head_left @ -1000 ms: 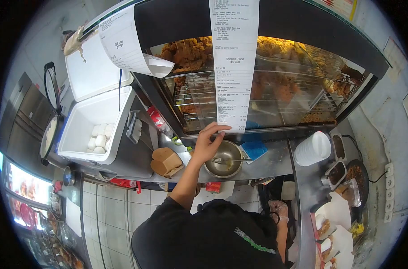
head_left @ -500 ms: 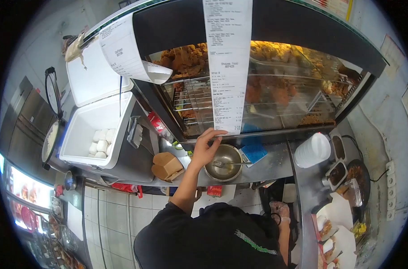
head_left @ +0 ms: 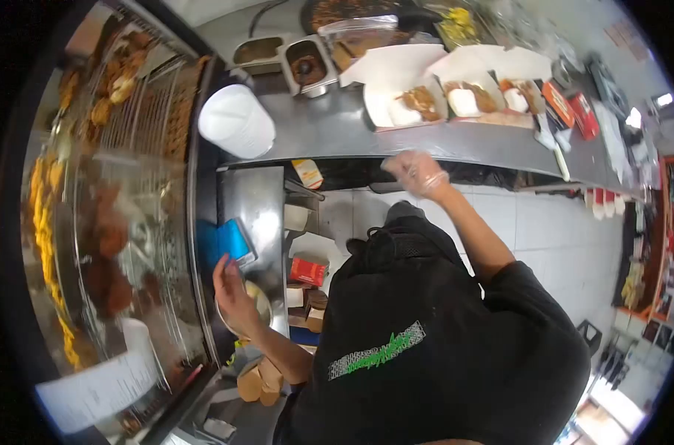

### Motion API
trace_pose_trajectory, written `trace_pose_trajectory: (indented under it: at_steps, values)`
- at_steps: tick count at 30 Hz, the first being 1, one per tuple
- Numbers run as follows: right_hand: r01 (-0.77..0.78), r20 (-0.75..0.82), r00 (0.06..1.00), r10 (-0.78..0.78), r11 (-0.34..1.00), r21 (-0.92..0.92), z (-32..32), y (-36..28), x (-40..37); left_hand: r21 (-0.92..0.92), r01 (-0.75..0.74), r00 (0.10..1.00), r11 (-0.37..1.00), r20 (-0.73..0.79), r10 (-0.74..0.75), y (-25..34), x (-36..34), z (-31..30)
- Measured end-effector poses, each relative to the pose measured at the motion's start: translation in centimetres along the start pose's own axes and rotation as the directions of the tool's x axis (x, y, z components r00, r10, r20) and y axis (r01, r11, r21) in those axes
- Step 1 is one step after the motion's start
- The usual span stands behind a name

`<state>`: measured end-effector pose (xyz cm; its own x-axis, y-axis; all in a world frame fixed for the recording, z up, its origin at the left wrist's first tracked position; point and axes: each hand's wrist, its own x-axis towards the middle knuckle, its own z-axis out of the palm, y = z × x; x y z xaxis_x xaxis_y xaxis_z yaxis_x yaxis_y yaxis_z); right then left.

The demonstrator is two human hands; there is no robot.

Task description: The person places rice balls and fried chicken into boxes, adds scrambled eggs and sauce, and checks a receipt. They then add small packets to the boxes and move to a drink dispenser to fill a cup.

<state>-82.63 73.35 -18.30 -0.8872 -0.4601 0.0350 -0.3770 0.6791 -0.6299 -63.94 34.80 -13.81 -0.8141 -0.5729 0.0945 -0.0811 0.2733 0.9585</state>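
Note:
My bare left hand (head_left: 238,300) is over a metal bowl (head_left: 261,304) on the lower counter. Its fingers are stretched out, close to a blue packet (head_left: 235,241), and nothing shows in them. A clear plastic glove covers my right hand (head_left: 418,174), which hangs at the front edge of the steel counter (head_left: 315,133). It is slightly blurred, with loose fingers and no object visible in them. Behind it stand several open paper boxes, among them a left box (head_left: 378,107) and a middle box (head_left: 467,67), holding white rice portions and brown food.
To my left is a glass food cabinet (head_left: 144,245) with a printed receipt (head_left: 100,389) hanging on it. White round containers (head_left: 237,122), a sauce tray (head_left: 307,67) and a pan (head_left: 337,11) stand on the counter. Brown cartons (head_left: 259,382) sit at the lower left.
My view has swung right, from the cabinet front to the counter with the boxes. My left hand has come away from the hanging receipt. My right hand has risen to the counter edge.

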Motion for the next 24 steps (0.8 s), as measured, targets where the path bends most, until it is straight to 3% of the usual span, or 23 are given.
trace_pose_trajectory:
  at_steps: [2,4,6,9,11,13,15,18,19,21,22,24]
  values:
    - [-0.225,-0.114,0.967,0.227,0.974,0.026,-2.5,3.4,-0.2,0.058,-0.069,0.986,0.996,0.153,0.059,0.4,1.6,3.4]
    - [-0.265,-0.373,0.893,0.251,0.964,0.016,-5.4,5.8,-0.7,0.084,-0.12,0.952,0.989,0.292,0.091,1.2,3.3,7.2]
    - [-0.239,-0.508,0.791,0.341,0.937,0.256,-9.1,6.7,-0.6,0.032,-0.137,0.909,0.99,0.401,0.113,1.3,4.6,11.0]
    - [-0.151,-0.677,0.691,0.253,0.967,0.207,-15.4,8.4,1.4,0.023,-0.071,0.819,0.997,0.573,0.046,1.8,5.3,17.6]
    - [-0.266,-0.71,0.676,0.198,0.964,0.015,-19.9,12.3,4.0,0.076,-0.111,0.758,0.991,0.651,0.035,2.9,4.9,22.2]
    - [-0.297,-0.59,0.804,-0.071,0.812,-0.502,-25.4,13.1,7.9,0.041,-0.116,0.677,0.992,0.734,0.049,2.9,4.4,26.6]
    - [-0.045,-0.55,0.808,-0.214,0.907,-0.418,-29.0,19.5,13.5,0.053,-0.078,0.596,0.996,0.803,0.005,2.7,3.4,30.8]
    - [-0.183,-0.265,0.964,-0.002,0.722,-0.668,-32.3,29.2,22.3,0.112,-0.014,0.499,0.994,0.862,-0.09,2.6,2.4,35.9]
    - [-0.133,-0.127,0.99,0.055,0.63,-0.765,-32.8,31.7,24.1,0.118,-0.005,0.479,0.993,0.872,-0.101,2.8,2.1,37.2]
    - [0.033,0.132,0.971,0.2,0.435,-0.9,-33.7,34.3,27.5,0.139,0.04,0.478,0.989,0.867,-0.141,3.7,2.6,39.7]
    - [-0.121,0.101,0.925,0.366,0.538,-0.834,-33.7,35.5,29.0,0.16,0.083,0.492,0.984,0.852,-0.18,4.4,2.8,40.3]
    - [0.052,0.184,0.947,0.262,0.439,-0.897,-32.6,43.9,31.0,0.189,0.174,0.539,0.966,0.803,-0.254,5.2,3.2,41.5]
